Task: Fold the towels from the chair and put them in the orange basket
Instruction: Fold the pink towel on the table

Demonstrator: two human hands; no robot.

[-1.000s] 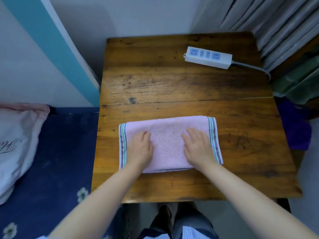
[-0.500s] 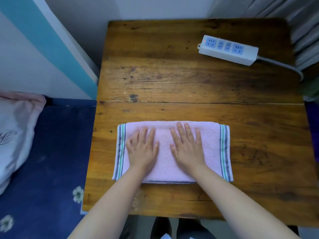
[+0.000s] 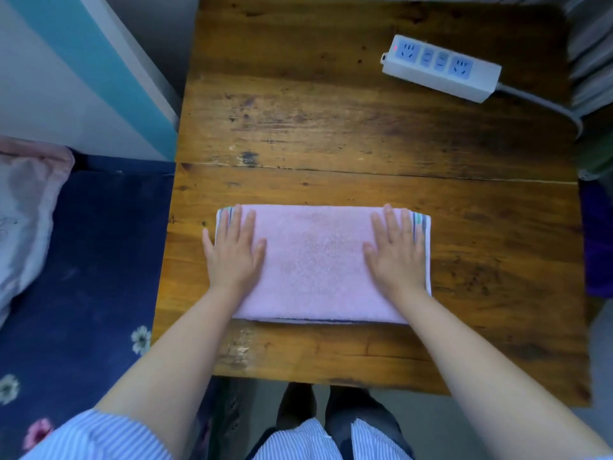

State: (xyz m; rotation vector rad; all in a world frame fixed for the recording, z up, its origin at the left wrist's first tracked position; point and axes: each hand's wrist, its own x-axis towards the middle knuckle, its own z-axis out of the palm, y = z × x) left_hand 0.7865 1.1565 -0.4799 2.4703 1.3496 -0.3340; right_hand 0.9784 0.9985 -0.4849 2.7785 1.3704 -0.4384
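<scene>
A pink towel (image 3: 315, 260) with striped ends lies folded into a flat rectangle on the near half of the wooden table (image 3: 331, 127). My left hand (image 3: 234, 252) presses flat on the towel's left end, fingers straight and pointing away from me. My right hand (image 3: 396, 252) lies flat on the right end in the same way, covering most of the stripes there. No chair or orange basket is in view.
A white power strip (image 3: 441, 68) with a grey cable lies at the table's far right. A bed with a dark blue flowered cover (image 3: 83, 260) and a pale pillow (image 3: 23, 210) stands left of the table. Curtains hang at the far right; purple cloth (image 3: 597, 244) sits beside the table.
Both hands have slid apart from the towel's middle to its two ends, staying flat on it. The camera has tilted down and closer.
</scene>
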